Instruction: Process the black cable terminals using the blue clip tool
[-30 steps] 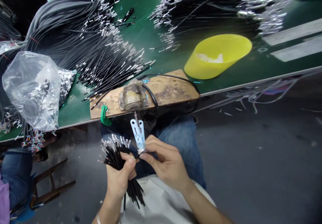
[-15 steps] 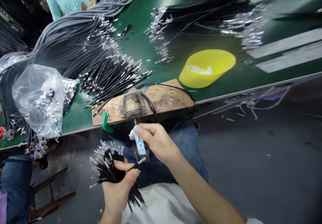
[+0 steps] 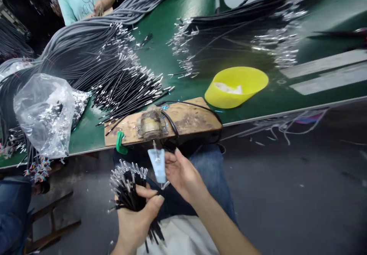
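A bundle of black cables (image 3: 130, 197) with clear-tipped ends is gripped in my left hand (image 3: 137, 220). Between its thumb and forefinger one cable is pinched, its pale tip pointing at a light blue piece (image 3: 158, 167). That piece looks blurred and hangs at the end of a thin metal shaft (image 3: 154, 144), which comes out of a small round motor-like block (image 3: 151, 124). My right hand (image 3: 183, 174) is open just right of the blue piece, thumb raised away from the half-curled fingers. Whether those fingers touch the piece is hard to tell.
The block sits on a wooden board (image 3: 192, 119), with a green clamp (image 3: 120, 143) at the table edge. Nearby are a yellow container (image 3: 229, 98), a plastic bag (image 3: 43, 113), and piled cables (image 3: 126, 86). Across the table is a person (image 3: 83, 0).
My right thumb and fingers have come off the light blue piece and parted. The piece has turned and is now smeared. My left hand with the cables has shifted slightly right.
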`<action>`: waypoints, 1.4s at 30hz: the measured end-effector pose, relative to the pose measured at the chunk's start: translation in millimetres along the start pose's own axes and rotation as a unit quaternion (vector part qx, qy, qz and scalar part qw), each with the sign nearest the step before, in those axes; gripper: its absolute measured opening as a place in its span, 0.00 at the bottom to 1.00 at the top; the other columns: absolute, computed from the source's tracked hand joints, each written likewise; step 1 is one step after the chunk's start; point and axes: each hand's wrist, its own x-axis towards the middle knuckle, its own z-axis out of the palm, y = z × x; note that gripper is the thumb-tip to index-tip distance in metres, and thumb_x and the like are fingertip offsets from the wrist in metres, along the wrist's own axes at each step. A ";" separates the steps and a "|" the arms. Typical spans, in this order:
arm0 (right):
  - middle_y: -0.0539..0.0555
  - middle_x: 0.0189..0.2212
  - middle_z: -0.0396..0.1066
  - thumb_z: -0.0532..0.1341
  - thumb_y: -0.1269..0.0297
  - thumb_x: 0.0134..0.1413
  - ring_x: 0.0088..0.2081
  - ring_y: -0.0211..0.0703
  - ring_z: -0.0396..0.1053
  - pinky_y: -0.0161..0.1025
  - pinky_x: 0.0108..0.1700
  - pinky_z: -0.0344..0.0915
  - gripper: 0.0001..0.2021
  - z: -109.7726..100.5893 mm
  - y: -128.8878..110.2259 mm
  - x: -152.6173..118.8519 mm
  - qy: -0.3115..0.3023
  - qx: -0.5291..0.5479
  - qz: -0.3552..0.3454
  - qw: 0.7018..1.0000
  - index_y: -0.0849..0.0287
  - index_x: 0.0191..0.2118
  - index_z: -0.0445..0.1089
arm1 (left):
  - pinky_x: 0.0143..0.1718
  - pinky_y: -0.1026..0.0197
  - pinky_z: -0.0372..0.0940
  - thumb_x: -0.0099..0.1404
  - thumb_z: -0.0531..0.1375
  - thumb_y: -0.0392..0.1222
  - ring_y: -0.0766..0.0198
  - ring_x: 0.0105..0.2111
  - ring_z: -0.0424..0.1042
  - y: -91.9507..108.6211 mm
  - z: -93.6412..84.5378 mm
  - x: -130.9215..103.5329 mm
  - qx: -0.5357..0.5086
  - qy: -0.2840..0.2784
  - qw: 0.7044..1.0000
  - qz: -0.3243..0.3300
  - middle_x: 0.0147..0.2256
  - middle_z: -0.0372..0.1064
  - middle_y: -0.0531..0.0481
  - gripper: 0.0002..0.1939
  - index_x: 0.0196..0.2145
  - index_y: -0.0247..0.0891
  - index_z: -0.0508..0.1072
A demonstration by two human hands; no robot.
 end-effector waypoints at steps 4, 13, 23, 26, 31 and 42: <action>0.48 0.15 0.59 0.60 0.43 0.46 0.18 0.35 0.55 0.33 0.20 0.53 0.24 -12.8 1.8 -22.5 -0.072 -0.172 -0.106 0.977 0.60 0.16 0.64 | 0.34 0.61 0.67 0.47 0.68 0.38 0.63 0.26 0.70 -4.8 -2.0 -6.2 -0.014 -0.014 0.999 -0.042 0.21 0.72 0.50 0.04 0.21 0.36 0.78; 0.51 0.20 0.66 0.56 0.69 0.57 0.24 0.39 0.62 0.36 0.27 0.59 0.11 -12.6 7.4 -30.2 -0.092 -0.477 -0.308 0.818 0.58 0.24 0.67 | 0.17 0.67 0.58 0.46 0.69 0.47 0.74 0.14 0.61 -21.3 -4.7 0.1 -0.100 -0.062 0.981 -0.152 0.28 0.73 0.47 0.22 0.38 0.34 0.78; 0.52 0.25 0.67 0.58 0.69 0.55 0.30 0.42 0.63 0.40 0.32 0.62 0.06 3.3 4.2 -28.7 -0.113 -0.499 -0.377 0.772 0.58 0.28 0.68 | 0.16 0.67 0.49 0.47 0.69 0.51 0.75 0.15 0.51 -31.8 -5.6 -0.9 -0.101 -0.075 0.982 -0.139 0.13 0.54 0.57 0.17 0.20 0.31 0.74; 0.52 0.25 0.67 0.56 0.73 0.56 0.30 0.42 0.63 0.40 0.34 0.62 0.07 5.0 4.2 -28.4 -0.134 -0.491 -0.372 0.776 0.59 0.29 0.67 | 0.18 0.67 0.54 0.48 0.68 0.50 0.74 0.16 0.55 -32.0 -3.6 -1.8 -0.099 -0.067 0.985 -0.127 0.15 0.59 0.55 0.16 0.20 0.32 0.74; 0.49 0.21 0.59 0.55 0.74 0.55 0.25 0.40 0.58 0.39 0.29 0.58 0.11 0.8 13.8 -33.1 -0.076 -0.514 -0.394 0.758 0.57 0.23 0.61 | 0.19 0.67 0.55 0.47 0.68 0.52 0.73 0.16 0.57 -32.8 -6.2 -1.4 -0.104 -0.031 0.985 -0.134 0.17 0.59 0.57 0.19 0.27 0.33 0.72; 0.52 0.23 0.63 0.55 0.58 0.58 0.25 0.40 0.62 0.38 0.25 0.60 0.14 -10.7 23.9 -31.3 -0.073 -0.279 -0.183 0.940 0.59 0.25 0.67 | 0.19 0.63 0.59 0.48 0.63 0.62 0.71 0.17 0.56 -22.5 3.4 -1.6 -0.138 -0.090 0.976 -0.143 0.18 0.56 0.55 0.24 0.22 0.37 0.65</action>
